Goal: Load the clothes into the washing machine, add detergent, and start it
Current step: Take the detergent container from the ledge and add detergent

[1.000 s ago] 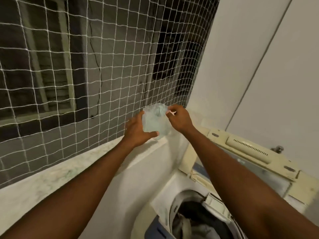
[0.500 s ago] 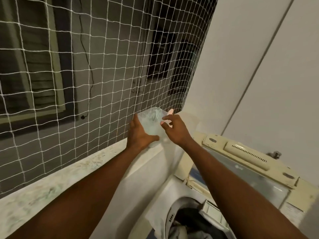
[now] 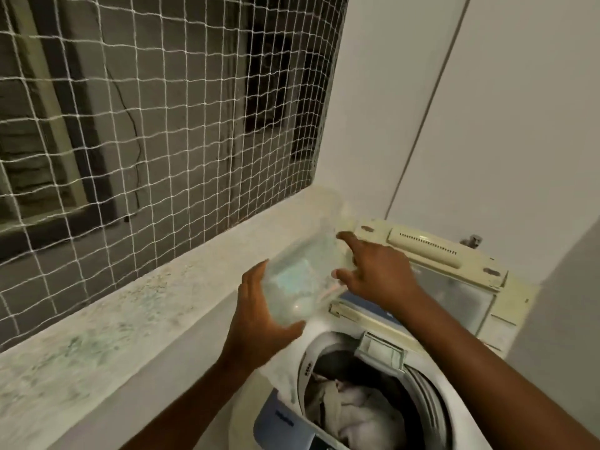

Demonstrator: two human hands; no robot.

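Both hands have come down from the netted window toward the machine, bringing the clear plastic detergent container (image 3: 298,280) off the height of the ledge and over the washer's near corner. The left hand (image 3: 259,323) cups the container from below and behind, fingers wrapped round its base, so the weight sits in the palm while the top stays free. The right hand (image 3: 373,271) hovers at the container's upper rim with fingers spread and holding nothing; whether a small pale scoop lies under it is too blurred to tell. Pale blue-green powder shows through the walls, with a squarish blue-green shape inside.

Below, the white top-loading washing machine (image 3: 467,427) stands with its cream lid (image 3: 448,251) tipped back against the wall, and crumpled light and dark clothes (image 3: 354,414) already fill the drum. Loading looks finished; the detergent step is in hand, and the container is probably held low and close so powder falls into the tub rather than onto the speckled stone ledge (image 3: 130,306).
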